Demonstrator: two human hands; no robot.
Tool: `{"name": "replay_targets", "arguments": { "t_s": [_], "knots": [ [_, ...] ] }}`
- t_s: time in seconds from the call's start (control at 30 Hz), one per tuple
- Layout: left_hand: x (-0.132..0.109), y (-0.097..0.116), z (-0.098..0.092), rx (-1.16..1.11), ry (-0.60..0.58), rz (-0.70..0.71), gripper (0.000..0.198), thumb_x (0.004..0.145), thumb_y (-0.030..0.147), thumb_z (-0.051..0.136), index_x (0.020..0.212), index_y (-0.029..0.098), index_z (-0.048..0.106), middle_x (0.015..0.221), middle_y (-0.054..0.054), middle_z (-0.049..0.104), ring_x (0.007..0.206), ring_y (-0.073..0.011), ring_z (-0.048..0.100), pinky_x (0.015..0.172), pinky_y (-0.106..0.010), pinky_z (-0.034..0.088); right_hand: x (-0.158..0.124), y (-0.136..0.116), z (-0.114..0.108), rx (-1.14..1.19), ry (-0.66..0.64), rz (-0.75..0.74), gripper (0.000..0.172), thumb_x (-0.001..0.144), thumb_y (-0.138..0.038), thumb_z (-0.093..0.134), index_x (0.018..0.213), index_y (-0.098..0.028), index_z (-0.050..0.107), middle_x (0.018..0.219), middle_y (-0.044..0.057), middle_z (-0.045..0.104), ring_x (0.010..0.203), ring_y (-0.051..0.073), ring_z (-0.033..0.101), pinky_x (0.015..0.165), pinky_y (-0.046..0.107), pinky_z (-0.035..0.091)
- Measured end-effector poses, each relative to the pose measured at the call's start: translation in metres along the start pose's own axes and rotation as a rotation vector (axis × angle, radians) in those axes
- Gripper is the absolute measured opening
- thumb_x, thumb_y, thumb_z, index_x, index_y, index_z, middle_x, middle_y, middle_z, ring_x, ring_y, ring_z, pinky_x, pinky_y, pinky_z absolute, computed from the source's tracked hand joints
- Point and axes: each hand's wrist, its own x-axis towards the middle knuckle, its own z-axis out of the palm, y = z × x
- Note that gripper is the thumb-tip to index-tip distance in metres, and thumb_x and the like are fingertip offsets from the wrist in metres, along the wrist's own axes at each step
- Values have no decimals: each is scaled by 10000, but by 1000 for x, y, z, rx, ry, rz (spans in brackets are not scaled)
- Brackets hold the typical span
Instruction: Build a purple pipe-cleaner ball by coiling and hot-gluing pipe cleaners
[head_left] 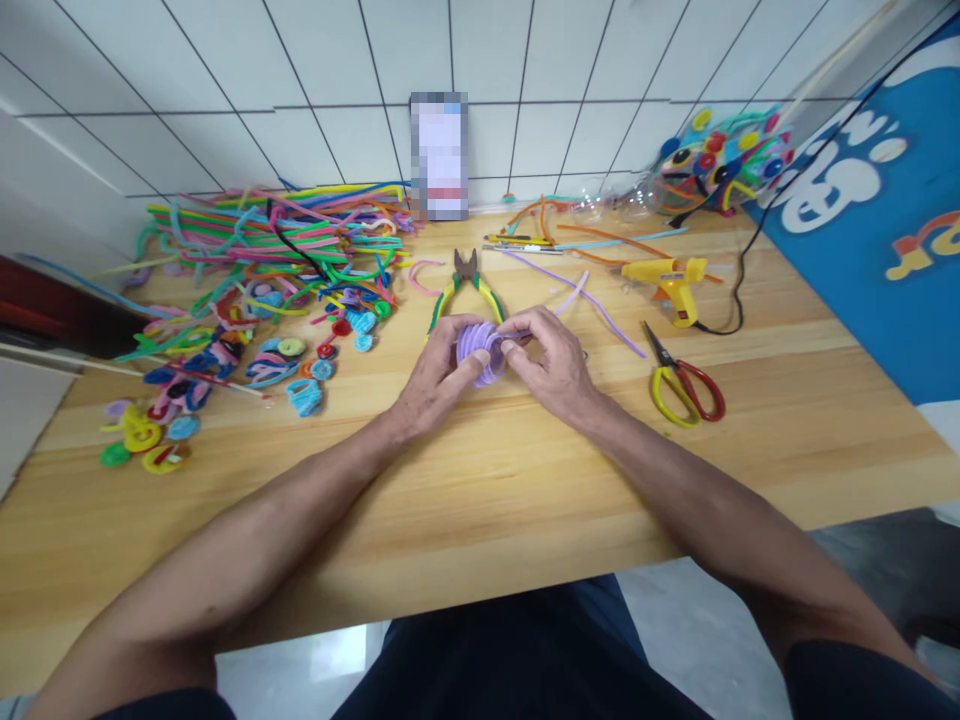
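A purple coil of wound pipe cleaner point(480, 352) sits between my two hands above the wooden table. My left hand point(442, 368) is closed round its left side, thumb on the front. The fingers of my right hand point(551, 358) pinch at the coil's right side, where a thin strand seems to show; its end is partly hidden by the fingers. Just beyond my hands lie pliers point(466, 275) with green and yellow handles, jaws pointing away. Loose purple pipe cleaners point(600, 310) rest to the right of them.
Scissors point(679, 380) and a yellow glue gun point(667, 285) with a black cord lie at right. A pile of coloured pipe cleaners point(262, 240) and several small coiled pieces point(304, 397) cover the left. A phone point(439, 155) leans on the tiled wall. A decorated bottle point(720, 165) lies back right.
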Motion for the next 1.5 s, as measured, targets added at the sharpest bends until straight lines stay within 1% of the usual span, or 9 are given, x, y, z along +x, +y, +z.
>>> {"name": "replay_targets", "arguments": {
  "t_s": [0.13, 0.3, 0.47, 0.6, 0.77, 1.0, 1.13, 1.37, 1.5],
  "knots": [
    [-1, 0, -1, 13, -4, -4, 440, 1086, 550, 566, 1407, 249, 550, 1340, -96, 639, 1279, -278, 627, 1162, -470, 507, 2, 1, 1, 2, 35, -11, 57, 1015, -219, 639, 1005, -243, 690, 972, 34, 731, 898, 202, 678, 828, 355, 570],
    [-1, 1, -1, 8, -1, -20, 435, 1098, 525, 498, 1420, 238, 550, 1364, -107, 656, 1286, -285, 626, 1192, -490, 489, 3, 2, 3, -14, 58, -29, 70, 1038, -234, 643, 996, -238, 699, 964, 31, 736, 873, 193, 671, 815, 344, 563],
    [0, 1, -1, -40, -17, -25, 480, 1022, 516, 623, 1400, 231, 546, 1338, -105, 651, 1238, -287, 641, 1130, -484, 533, 3, 2, 3, -45, 46, -8, 78, 1032, -233, 640, 996, -244, 708, 966, 32, 743, 870, 199, 664, 817, 353, 562],
    [1, 1, -1, -75, -12, -39, 448, 1013, 488, 649, 1374, 237, 564, 1307, -94, 660, 1203, -276, 648, 1095, -470, 547, 3, 2, 3, -49, 44, -8, 88, 1034, -232, 639, 989, -246, 715, 964, 31, 747, 869, 200, 664, 817, 355, 563],
    [1, 3, 1, -154, -20, -63, 450, 988, 476, 700, 1344, 239, 562, 1245, -79, 673, 1098, -241, 660, 1010, -420, 575, 3, 0, 3, -44, 59, -21, 95, 1037, -235, 645, 977, -248, 718, 950, 24, 751, 861, 196, 665, 811, 347, 557],
    [2, 6, 2, -162, -5, -72, 414, 978, 418, 705, 1326, 236, 577, 1228, -72, 674, 1103, -234, 653, 1002, -405, 567, 3, -2, 3, -32, 55, -7, 107, 1054, -276, 649, 970, -252, 711, 955, 30, 755, 873, 201, 669, 836, 356, 560],
    [2, 7, 2, -167, -12, -64, 416, 967, 403, 712, 1322, 229, 581, 1240, -79, 673, 1136, -239, 651, 1029, -410, 560, 2, -2, 3, -28, 50, -2, 95, 1044, -260, 643, 973, -254, 707, 956, 29, 757, 872, 201, 666, 827, 358, 561],
    [2, 7, 2, -156, -4, -79, 431, 966, 402, 701, 1333, 225, 562, 1246, -81, 666, 1133, -236, 656, 1033, -409, 560, 1, -3, 3, -21, 46, 3, 81, 1028, -244, 643, 991, -248, 714, 980, 37, 764, 899, 204, 682, 833, 358, 569],
    [2, 6, 4, -161, 4, -82, 445, 963, 427, 705, 1329, 226, 554, 1227, -79, 664, 1087, -229, 665, 991, -400, 578, 1, -2, 3, 1, 53, 6, 81, 1033, -259, 660, 984, -247, 723, 970, 35, 765, 893, 203, 696, 824, 354, 577]
  ]
}}
